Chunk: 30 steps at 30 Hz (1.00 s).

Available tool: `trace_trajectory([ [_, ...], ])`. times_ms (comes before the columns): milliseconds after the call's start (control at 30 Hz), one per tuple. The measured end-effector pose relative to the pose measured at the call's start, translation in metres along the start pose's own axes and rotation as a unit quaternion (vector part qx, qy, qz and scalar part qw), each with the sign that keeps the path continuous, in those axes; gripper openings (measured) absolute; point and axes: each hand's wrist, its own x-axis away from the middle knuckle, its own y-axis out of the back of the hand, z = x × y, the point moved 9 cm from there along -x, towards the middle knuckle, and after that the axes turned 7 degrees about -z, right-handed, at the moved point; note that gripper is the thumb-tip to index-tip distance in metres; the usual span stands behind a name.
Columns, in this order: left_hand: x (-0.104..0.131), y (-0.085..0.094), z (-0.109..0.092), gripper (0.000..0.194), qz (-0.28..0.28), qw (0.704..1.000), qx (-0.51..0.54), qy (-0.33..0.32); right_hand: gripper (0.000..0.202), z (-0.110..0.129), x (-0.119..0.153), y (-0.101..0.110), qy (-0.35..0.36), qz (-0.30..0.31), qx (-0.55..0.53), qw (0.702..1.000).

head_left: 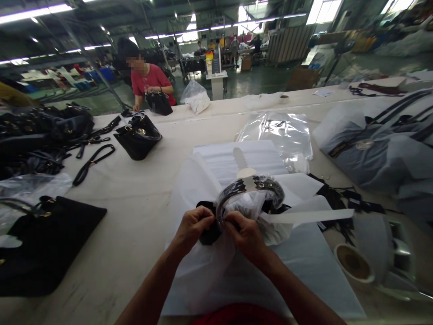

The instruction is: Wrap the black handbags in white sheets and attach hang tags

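In front of me a black handbag (pixel 209 233) sits on white tissue paper, mostly hidden by paper and clear plastic. Its curved handle (pixel 237 186), covered in clear wrap, arches over the top. My left hand (pixel 196 222) is closed in a pinch at the bag's left side, near the base of the handle. My right hand (pixel 244 232) is also pinched, against the handle's near end. What lies between the fingertips of either hand is too small to make out. A white paper strip (pixel 311 216) sticks out to the right.
Black handbags (pixel 138 137) and a black strap (pixel 93 164) lie to the left. Clear plastic bags (pixel 277 131) rest behind the paper. At right are a tape roll (pixel 354 262) and a large wrapped bag (pixel 372 144). A person in red (pixel 152 81) handles a bag across the table.
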Motion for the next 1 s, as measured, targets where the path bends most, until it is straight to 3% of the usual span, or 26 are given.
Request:
trace_trajectory([
  [200, 0.006, -0.010, 0.010, 0.027, 0.114, 0.990, 0.046, 0.066, 0.011, -0.001, 0.007, 0.003, -0.005, -0.015, 0.046, 0.999],
  [300, 0.011, -0.010, -0.002, 0.022, 0.127, 0.983, -0.124, -0.042, 0.012, -0.002, 0.011, 0.002, 0.007, -0.001, 0.066, 0.998],
  [400, 0.023, -0.011, -0.024, 0.020, 0.088, 0.906, -0.348, -0.224, 0.014, 0.002, 0.015, 0.004, 0.063, -0.013, 0.052, 0.997],
  [467, 0.034, -0.016, -0.028, 0.023, 0.082, 0.846, -0.432, -0.302, 0.017, 0.006, 0.018, 0.005, 0.112, -0.039, 0.044, 0.992],
  [633, 0.057, -0.028, -0.030, 0.021, 0.057, 0.737, -0.506, -0.445, 0.026, 0.015, 0.030, -0.004, 0.254, -0.066, 0.150, 0.953],
  [767, 0.075, -0.042, -0.028, 0.023, 0.022, 0.687, -0.515, -0.512, 0.033, 0.012, 0.036, -0.011, 0.325, -0.048, 0.168, 0.929],
  [867, 0.082, -0.053, -0.025, 0.025, -0.012, 0.665, -0.526, -0.531, 0.032, 0.004, 0.030, -0.005, 0.272, -0.016, 0.086, 0.958],
  [933, 0.083, -0.056, -0.026, 0.028, -0.050, 0.651, -0.530, -0.541, 0.028, -0.008, 0.024, -0.002, 0.162, 0.020, -0.015, 0.986],
  [1000, 0.083, -0.056, -0.026, 0.029, -0.074, 0.640, -0.531, -0.550, 0.022, -0.027, 0.025, -0.003, 0.005, 0.058, -0.139, 0.989],
])
